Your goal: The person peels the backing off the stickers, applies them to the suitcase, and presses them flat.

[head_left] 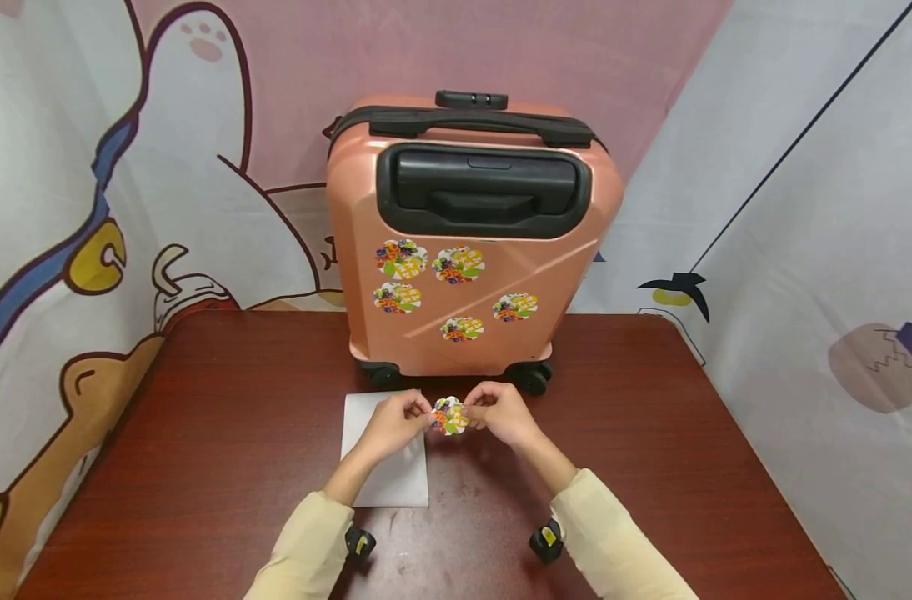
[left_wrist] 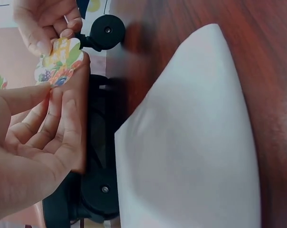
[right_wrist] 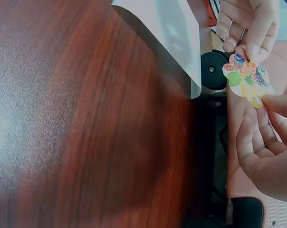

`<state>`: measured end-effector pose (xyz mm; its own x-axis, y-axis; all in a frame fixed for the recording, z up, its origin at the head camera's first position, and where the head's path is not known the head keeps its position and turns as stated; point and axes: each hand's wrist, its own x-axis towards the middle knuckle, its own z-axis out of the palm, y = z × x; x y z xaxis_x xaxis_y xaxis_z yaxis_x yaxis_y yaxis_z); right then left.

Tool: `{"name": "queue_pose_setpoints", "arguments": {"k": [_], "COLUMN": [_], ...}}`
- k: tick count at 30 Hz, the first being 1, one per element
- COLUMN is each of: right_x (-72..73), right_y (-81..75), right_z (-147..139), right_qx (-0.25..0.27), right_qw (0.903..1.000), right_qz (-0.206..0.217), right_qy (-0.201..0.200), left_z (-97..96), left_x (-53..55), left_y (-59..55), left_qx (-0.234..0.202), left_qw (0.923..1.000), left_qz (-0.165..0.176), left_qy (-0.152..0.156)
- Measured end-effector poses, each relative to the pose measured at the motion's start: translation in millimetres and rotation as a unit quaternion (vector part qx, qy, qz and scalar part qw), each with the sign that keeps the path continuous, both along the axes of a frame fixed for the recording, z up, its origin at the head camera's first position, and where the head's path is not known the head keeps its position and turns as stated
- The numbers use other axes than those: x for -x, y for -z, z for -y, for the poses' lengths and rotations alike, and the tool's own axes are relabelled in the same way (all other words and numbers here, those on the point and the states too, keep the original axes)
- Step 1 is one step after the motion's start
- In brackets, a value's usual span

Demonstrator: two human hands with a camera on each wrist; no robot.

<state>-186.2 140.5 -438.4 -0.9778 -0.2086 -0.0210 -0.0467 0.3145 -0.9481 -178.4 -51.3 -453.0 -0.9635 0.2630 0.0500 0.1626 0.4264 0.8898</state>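
Note:
Between both hands, a scalloped sticker (head_left: 449,416) with a colourful fruit print is held up over the table, in front of the suitcase. My left hand (head_left: 398,425) pinches its left edge between thumb and index finger. The opposite edge is pinched by my right hand (head_left: 504,413). Both wrist views show the sticker (left_wrist: 59,61) stretched flat between the fingertips. Behind it stands a pink hard-shell suitcase (head_left: 456,350) with several similar stickers (head_left: 459,264) on its front. Under the left hand lies a white paper sheet (head_left: 392,483), its edge curling up in the left wrist view.
The suitcase rests upright on black wheels (head_left: 533,377) at the back of a dark red-brown wooden table (head_left: 621,433). Cartoon-printed cloth (head_left: 794,208) hangs behind and at both sides. Each wrist carries a small black camera (head_left: 548,542).

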Motion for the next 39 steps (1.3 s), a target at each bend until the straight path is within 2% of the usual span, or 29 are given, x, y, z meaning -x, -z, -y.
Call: {"name": "queue_pose_setpoints", "arguments": {"k": [7,11,14,15,18,21,22,25,29,35,39], "right_x": [4.3,-0.6,1.3,2.9,10.2,11.3,11.7,13.2,15.3,16.9,18.6], "right_y": [-7.0,-25.5,-26.9,-24.9,-15.0,-17.7,-18.5,-20.7,-24.0,-32.6,-37.0], "right_z": [-6,-6,-8,-10,-14,-15,-15,-15,-17,-20,-23], "right_qx": [0.005,-0.002,-0.008,-0.009,-0.013,-0.013,-0.011,0.0,0.008,0.014,0.011], "right_qw": [0.9995,0.9996,0.9996,0.9995,0.9992,0.9989,0.9987,0.9981,0.9973,0.9965,0.9961], "right_qz": [0.002,0.003,0.003,0.001,0.0,-0.008,-0.01,-0.014,-0.019,-0.022,-0.021], "right_qy": [0.032,0.027,0.028,0.029,0.037,0.043,0.048,0.06,0.07,0.079,0.085], "left_z": [-9.9,-14.5,-16.3,-16.2,-17.2,-19.2,-20.3,-22.3,-24.7,-30.2,-33.1], "left_x": [6.2,9.2,12.1,15.7,18.4,20.5,18.6,20.9,23.2,23.7,25.1], "left_y": [-5.4,-6.5,-5.6,0.5,0.3,-3.1,-10.3,-15.2,-21.4,-31.2,-35.7], "left_qx": [-0.017,0.0,-0.002,-0.007,-0.015,-0.004,0.004,0.016,0.015,0.016,0.014], "left_qw": [0.9997,0.9988,0.9975,0.9962,0.9949,0.9952,0.996,0.9959,0.9945,0.9884,0.9878], "left_qz": [-0.015,-0.043,-0.067,-0.083,-0.098,-0.093,-0.082,-0.079,-0.093,-0.141,-0.145], "left_qy": [-0.009,-0.023,-0.026,-0.022,-0.021,-0.029,-0.033,-0.041,-0.047,-0.054,-0.056]}}
